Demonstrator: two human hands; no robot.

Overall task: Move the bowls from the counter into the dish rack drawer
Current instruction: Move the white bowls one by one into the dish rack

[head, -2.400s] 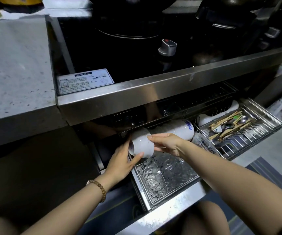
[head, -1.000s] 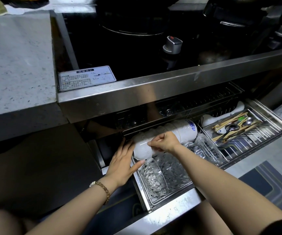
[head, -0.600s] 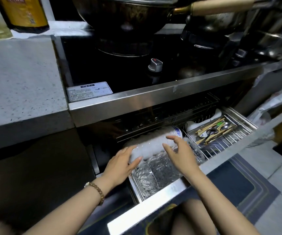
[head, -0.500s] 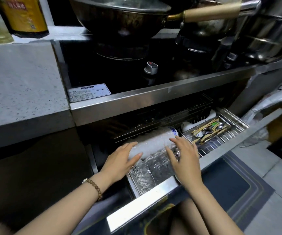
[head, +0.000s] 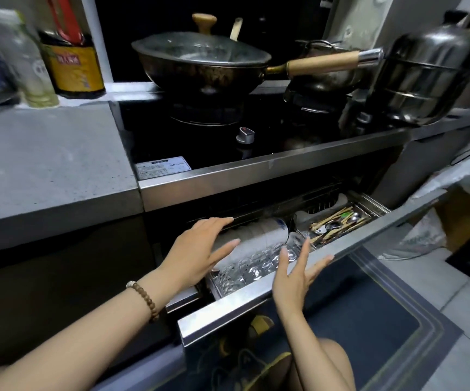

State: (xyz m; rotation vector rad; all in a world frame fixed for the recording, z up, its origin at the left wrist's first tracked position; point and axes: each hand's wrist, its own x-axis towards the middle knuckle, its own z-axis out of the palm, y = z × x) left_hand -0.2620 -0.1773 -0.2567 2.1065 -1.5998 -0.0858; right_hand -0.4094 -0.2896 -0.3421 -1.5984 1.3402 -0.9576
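Note:
The dish rack drawer [head: 256, 299] stands pulled out under the stove. A row of white bowls [head: 259, 235] lies on edge in its back left part, with clear cut-glass bowls [head: 252, 268] in front of them. My left hand [head: 200, 251] hovers over the left end of the white row, fingers spread and straight, holding nothing. Fingers straight and empty, my right hand [head: 296, 273] hangs above the drawer's front rail. The counter [head: 44, 170] at left shows no bowls in view.
A cutlery tray [head: 338, 221] with chopsticks and spoons fills the drawer's right side. On the stove [head: 228, 148] sit a lidded wok [head: 202, 63] with a long handle and a steel steamer pot [head: 423, 77]. Bottles [head: 70, 63] stand at the counter's back. My knee is below the drawer.
Both hands let go of the white bowl, now in the row, and lifted away open. The right hand drew back to the drawer's front. My view rose to take in the stove top.

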